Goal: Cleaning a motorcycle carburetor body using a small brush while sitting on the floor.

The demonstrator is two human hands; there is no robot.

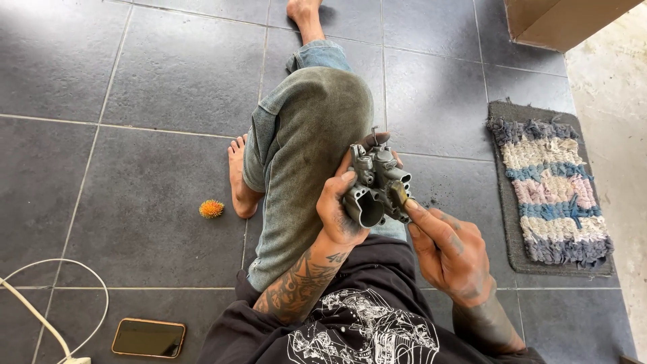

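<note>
I sit on a tiled floor with my legs folded. My left hand (338, 209) grips a grey metal carburettor (377, 183) from its left side, holding it upright above my knee. My right hand (448, 249) is at the carburettor's right side, thumb and forefinger pinched on a small brass part (399, 195) on its body. The carburettor's round bore faces down toward me. Both hands are smeared with dark grease.
A phone (148, 338) lies face up on the tiles at lower left, beside a white cable (47, 317). A small orange spiky ball (211, 209) sits near my foot. A striped rag rug (549, 185) lies at the right, a cardboard box (559, 20) beyond it.
</note>
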